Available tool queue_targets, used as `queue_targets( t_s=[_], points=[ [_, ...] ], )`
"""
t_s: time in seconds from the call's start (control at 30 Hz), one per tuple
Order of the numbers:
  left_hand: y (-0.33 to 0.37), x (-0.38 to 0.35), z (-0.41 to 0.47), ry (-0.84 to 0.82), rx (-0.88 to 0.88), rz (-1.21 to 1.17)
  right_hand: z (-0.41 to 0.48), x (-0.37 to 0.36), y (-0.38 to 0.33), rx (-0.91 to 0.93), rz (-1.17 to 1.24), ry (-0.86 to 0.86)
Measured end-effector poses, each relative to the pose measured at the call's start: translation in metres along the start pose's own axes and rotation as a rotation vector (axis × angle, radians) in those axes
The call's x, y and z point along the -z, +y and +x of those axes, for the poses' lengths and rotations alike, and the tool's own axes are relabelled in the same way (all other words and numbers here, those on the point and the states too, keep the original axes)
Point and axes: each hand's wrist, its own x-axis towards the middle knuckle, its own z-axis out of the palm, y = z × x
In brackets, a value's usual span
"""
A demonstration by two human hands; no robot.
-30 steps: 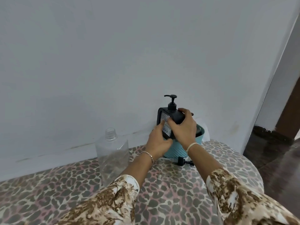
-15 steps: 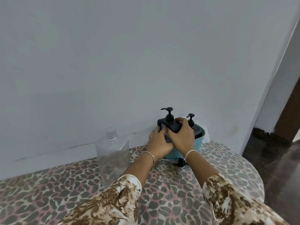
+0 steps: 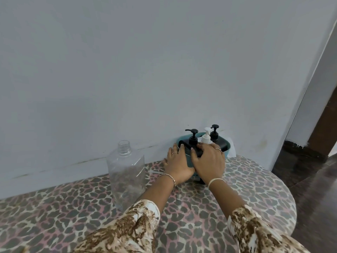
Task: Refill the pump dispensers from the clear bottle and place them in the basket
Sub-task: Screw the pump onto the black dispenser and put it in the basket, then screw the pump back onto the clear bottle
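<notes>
Since a second ago the black dispenser (image 3: 193, 139) has gone down from above the basket (image 3: 228, 148) into it, and our hands have followed it down.

Our right fingers (image 3: 209, 148) lie spread and nearly straight over its dark shoulder, pressing on it rather than closing round it. Our left fingers (image 3: 174, 151) reach straight along the basket's left edge, with the index tip against the dispenser's corner. The left hand (image 3: 177, 164) rests against the basket's near left wall, and the right hand (image 3: 208, 161) covers its front. We count one ring on each hand and one bracelet at each wrist.

Of the pressed dispenser we see a square black body and a black pump head standing upright, spout pointing left. It sits at the front left of the teal, finely perforated basket, which stands on the table (image 3: 255, 189) close to the wall (image 3: 145, 70).

We count three pump dispensers in the basket: this one, a white one (image 3: 206, 137) just behind our right fingers, and a second black one (image 3: 214, 134) at the back right.

One clear bottle (image 3: 126, 172), uncapped and upright, stands on the leopard-print cloth to the left, apart from the basket.
</notes>
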Motion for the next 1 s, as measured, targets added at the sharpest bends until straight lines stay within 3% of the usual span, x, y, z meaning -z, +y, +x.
queue_targets(
  t_s=[0.2,0.3,0.37,0.57,0.63,0.83,1.0],
  points=[
    [-0.015,-0.008,-0.025,0.034,0.028,-0.056,-0.018,0.008,0.013,0.037,0.02,-0.081],
    [-0.028,-0.017,-0.045,0.037,0.045,0.008,-0.033,0.026,0.021,-0.146,0.217,0.095],
    [-0.034,-0.024,-0.059,0.038,0.038,0.086,-0.045,0.034,0.028,-0.278,0.326,0.124],
    [-0.043,-0.03,-0.081,-0.013,0.096,0.178,-0.078,0.022,0.054,-0.288,0.217,-0.429],
    [-0.045,-0.029,-0.082,-0.031,0.107,0.177,-0.08,0.016,0.06,-0.256,0.141,-0.48],
    [-0.049,-0.024,-0.084,-0.067,0.095,0.165,-0.07,0.013,0.061,-0.176,0.006,-0.428],
    [-0.047,-0.02,-0.088,-0.057,0.092,0.12,-0.071,0.028,0.054,-0.203,0.211,-0.335]
  ],
)
